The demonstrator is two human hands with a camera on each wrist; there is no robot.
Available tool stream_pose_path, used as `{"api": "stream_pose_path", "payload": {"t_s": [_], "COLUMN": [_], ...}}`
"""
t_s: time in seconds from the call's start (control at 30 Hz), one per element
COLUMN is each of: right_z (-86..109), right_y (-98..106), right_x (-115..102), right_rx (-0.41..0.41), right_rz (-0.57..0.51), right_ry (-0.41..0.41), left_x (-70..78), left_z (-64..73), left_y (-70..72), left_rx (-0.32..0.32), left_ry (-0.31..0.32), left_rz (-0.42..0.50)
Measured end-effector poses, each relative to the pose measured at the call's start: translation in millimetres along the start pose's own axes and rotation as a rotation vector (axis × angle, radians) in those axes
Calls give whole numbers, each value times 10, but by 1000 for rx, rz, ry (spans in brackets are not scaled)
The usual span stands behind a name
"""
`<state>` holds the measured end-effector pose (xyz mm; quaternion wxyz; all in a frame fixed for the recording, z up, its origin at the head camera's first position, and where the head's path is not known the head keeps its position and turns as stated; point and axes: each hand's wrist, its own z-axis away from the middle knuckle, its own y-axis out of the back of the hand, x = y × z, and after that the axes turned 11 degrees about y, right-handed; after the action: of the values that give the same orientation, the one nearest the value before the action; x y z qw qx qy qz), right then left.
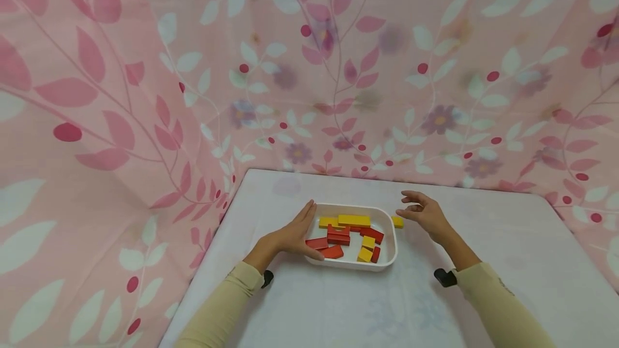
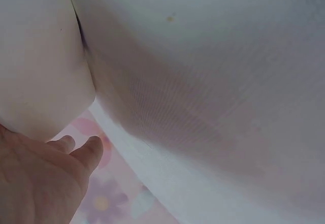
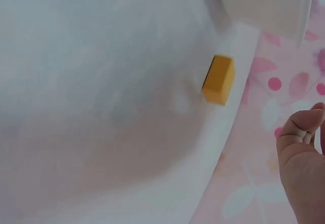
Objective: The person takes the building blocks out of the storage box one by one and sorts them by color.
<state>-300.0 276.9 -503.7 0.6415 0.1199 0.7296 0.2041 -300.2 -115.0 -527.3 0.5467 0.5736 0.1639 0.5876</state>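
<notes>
A white plastic tray [image 1: 396, 241] stands on the table with red and yellow wooden blocks inside. At its left end, my left hand [image 1: 291, 234] lies against the wall, fingers extended toward the far side and thumb over the near rim. The left wrist view has that hand [image 2: 43, 183] beside the tray's outer wall [image 2: 40, 56]. Just outside the right end lies a yellow block [image 1: 397, 222], partly behind the rim. My right hand [image 1: 427, 220] hovers beside this block, fingers loosely bent and holding nothing. In the right wrist view, a gap separates the yellow block [image 3: 219, 79] from the hand.
A white cloth covers the table [image 1: 338, 310]. Pink floral curtain [image 1: 338, 69] hangs behind the table and along its left side. Inside the tray are a red notched block [image 1: 338, 235], a long yellow block [image 1: 354, 220] and several smaller blocks.
</notes>
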Motion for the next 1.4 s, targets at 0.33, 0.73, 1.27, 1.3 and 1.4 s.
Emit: {"api": "stream_pose_path", "payload": {"t_s": [0.33,0.73,1.27,1.3,1.4], "right_z": [48,75,53,49,30], "right_y": [-240,-586,-889,-900,-916], "right_x": [-209,-333,-327,-322,-313], "right_rx": [21,18,-13,-15,-25], "right_rz": [-135,-180,-121,-116,-104], "right_ry": [49,101,62,60,58], "left_x": [9,28,5,5,3], "left_z": [7,37,37,37,30], "left_y": [-3,19,12,7,1], "left_rx": [11,3,5,4,4], "left_ry": [-12,-15,-17,-19,-21], "left_rz": [-20,-9,-19,-16,-13]}}
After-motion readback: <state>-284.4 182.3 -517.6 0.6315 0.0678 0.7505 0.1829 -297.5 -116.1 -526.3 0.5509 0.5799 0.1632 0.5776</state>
